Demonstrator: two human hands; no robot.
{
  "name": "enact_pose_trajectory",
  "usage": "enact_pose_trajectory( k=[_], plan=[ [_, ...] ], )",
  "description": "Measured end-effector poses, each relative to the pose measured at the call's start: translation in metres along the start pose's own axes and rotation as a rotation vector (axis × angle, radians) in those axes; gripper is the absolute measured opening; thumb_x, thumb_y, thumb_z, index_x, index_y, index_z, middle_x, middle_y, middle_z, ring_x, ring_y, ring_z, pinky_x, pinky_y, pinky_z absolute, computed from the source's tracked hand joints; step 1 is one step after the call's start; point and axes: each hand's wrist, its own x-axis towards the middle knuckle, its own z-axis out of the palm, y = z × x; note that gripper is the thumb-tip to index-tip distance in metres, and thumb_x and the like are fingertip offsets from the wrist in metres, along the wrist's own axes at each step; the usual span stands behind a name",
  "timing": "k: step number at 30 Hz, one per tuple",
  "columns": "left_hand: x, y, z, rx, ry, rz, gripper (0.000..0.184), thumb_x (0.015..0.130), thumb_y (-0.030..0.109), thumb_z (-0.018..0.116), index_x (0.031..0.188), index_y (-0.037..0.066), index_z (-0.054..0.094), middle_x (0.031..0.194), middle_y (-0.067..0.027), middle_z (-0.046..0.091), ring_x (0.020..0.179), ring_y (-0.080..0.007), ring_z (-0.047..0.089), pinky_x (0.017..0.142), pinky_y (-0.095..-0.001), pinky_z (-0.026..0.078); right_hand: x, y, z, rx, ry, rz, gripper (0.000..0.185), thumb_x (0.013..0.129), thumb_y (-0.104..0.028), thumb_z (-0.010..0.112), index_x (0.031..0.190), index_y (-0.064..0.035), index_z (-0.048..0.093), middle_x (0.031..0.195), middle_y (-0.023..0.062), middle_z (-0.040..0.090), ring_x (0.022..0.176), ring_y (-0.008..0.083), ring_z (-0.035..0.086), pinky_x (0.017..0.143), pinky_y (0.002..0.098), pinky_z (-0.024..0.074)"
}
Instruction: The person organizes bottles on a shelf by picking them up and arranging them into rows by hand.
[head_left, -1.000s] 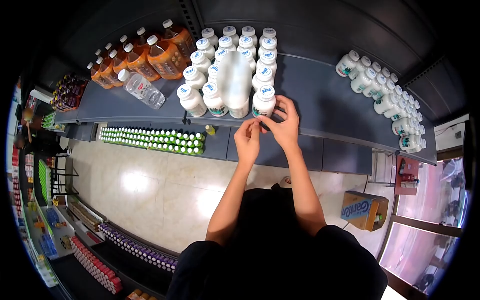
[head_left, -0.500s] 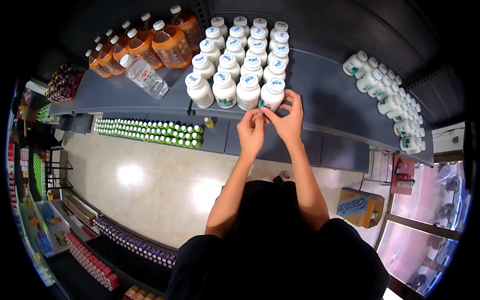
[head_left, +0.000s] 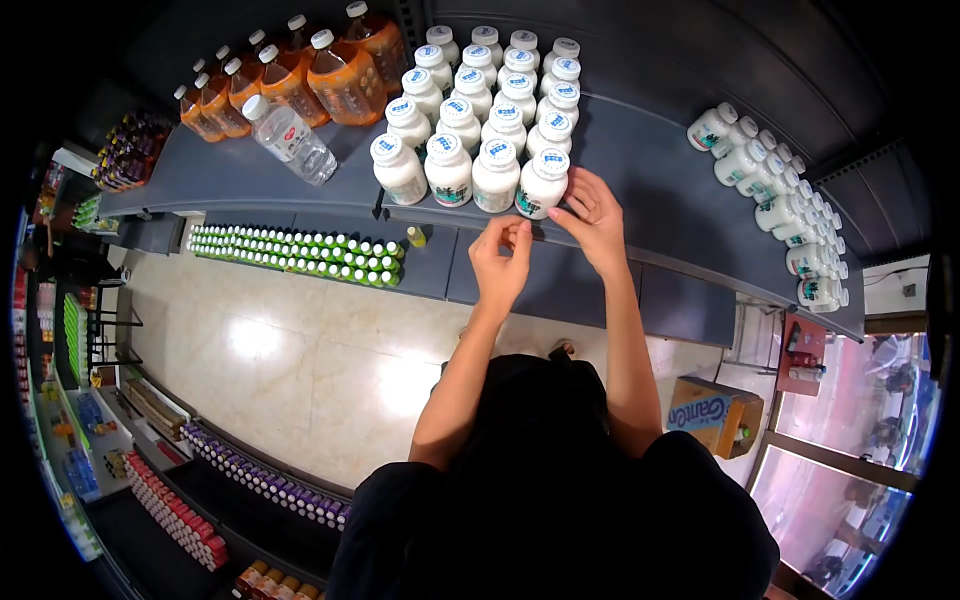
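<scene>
White bottles with white caps and blue print stand in rows on the dark shelf [head_left: 655,215]. The front-right bottle [head_left: 543,185] is upright, with green and black lettering facing me. Beside its lower right side is my right hand [head_left: 597,222], open, its thumb apart from the fingers and close to the bottle's base. Just below the shelf's front edge, my left hand [head_left: 500,265] has thumb and fingers drawn together; whether anything is between them I cannot make out. A neighbouring white bottle [head_left: 495,178] stands to the left of the front-right one.
Large orange drink bottles [head_left: 345,85] and a tilted-looking clear water bottle [head_left: 290,138] stand on the left. More white bottles [head_left: 775,210] line the right. Below are green bottles with white caps [head_left: 300,252] on a lower shelf. A cardboard box [head_left: 715,418] sits on the floor.
My right hand has shifted slightly right and down, its fingers now less close round the front-right bottle. The two hands have drawn apart. The bottles stand in the same arrangement.
</scene>
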Motion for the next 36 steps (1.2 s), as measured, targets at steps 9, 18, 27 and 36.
enact_pose_trajectory(
  k=[9,18,27,36],
  plan=[
    [0.016,0.004,-0.011,0.103,0.203,-0.006,0.037,0.094,0.005,0.077,0.126,-0.002,0.059,0.078,-0.0026,0.064,0.066,-0.0049,0.057,0.056,-0.0215,0.045,-0.010,-0.006,0.018,-0.232,0.078,-0.117,0.056,0.084,0.002,0.082,0.135,0.0084,0.059,0.130,0.0157,0.065,0.116,0.0240,0.068,0.102,0.0400,0.0579],
    [0.015,-0.003,-0.012,0.215,0.182,0.007,0.041,0.098,0.009,0.074,0.133,-0.005,0.056,0.077,-0.0023,0.064,0.063,-0.0051,0.055,0.057,-0.0220,0.044,-0.014,-0.009,0.019,-0.251,0.072,-0.167,0.058,0.085,-0.001,0.082,0.137,0.0072,0.058,0.131,0.0160,0.064,0.116,0.0250,0.068,0.102,0.0401,0.0582],
    [0.006,-0.004,0.002,0.135,0.180,0.014,0.042,0.100,0.008,0.071,0.133,-0.001,0.046,0.086,-0.0039,0.063,0.067,-0.0069,0.055,0.056,-0.0222,0.042,-0.013,-0.014,0.017,-0.284,0.034,-0.123,0.061,0.086,-0.002,0.082,0.140,0.0065,0.055,0.134,0.0152,0.062,0.121,0.0252,0.065,0.106,0.0405,0.0554],
    [-0.009,0.005,0.031,0.063,0.129,0.138,0.051,0.100,0.003,0.065,0.142,-0.002,0.038,0.102,-0.0083,0.060,0.080,-0.0114,0.058,0.062,-0.0238,0.045,-0.017,-0.022,-0.001,-0.293,0.061,-0.240,0.098,0.078,-0.013,0.090,0.159,-0.0055,0.036,0.150,0.0204,0.046,0.136,0.0345,0.053,0.106,0.0477,0.0534]
  ],
)
